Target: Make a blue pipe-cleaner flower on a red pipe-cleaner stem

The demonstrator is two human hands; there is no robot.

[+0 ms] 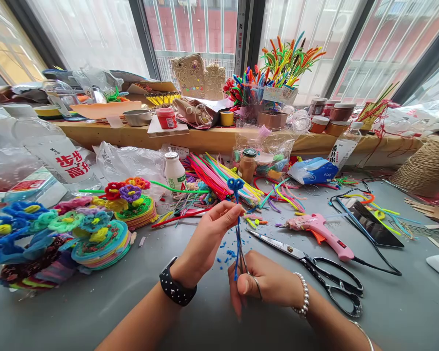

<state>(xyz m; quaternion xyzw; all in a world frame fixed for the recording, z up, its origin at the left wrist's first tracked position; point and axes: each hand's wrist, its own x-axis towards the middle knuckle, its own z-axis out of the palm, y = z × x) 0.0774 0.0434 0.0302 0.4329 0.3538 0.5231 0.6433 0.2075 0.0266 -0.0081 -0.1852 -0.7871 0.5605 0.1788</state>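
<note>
My left hand [208,234] pinches the stem of a blue pipe cleaner flower [235,184], whose looped head stands above my fingertips. The stem hangs down below the pinch. My right hand [261,280] is closed round a small pair of scissors [242,261], with the blades up against the lower stem. Whether the blades are cutting it I cannot tell. Small blue fuzz clippings [231,253] lie on the grey table just behind the stem. To the right rest large black-handled scissors [307,261] and a pink hot glue gun [324,234].
Finished pipe cleaner flowers [69,222] crowd the left side. Loose pipe cleaners [219,178] are heaped behind my hands, near a white bottle [175,175] and a brown jar [247,165]. A black phone [373,224] and a cable lie at right, before a twine spool [426,165].
</note>
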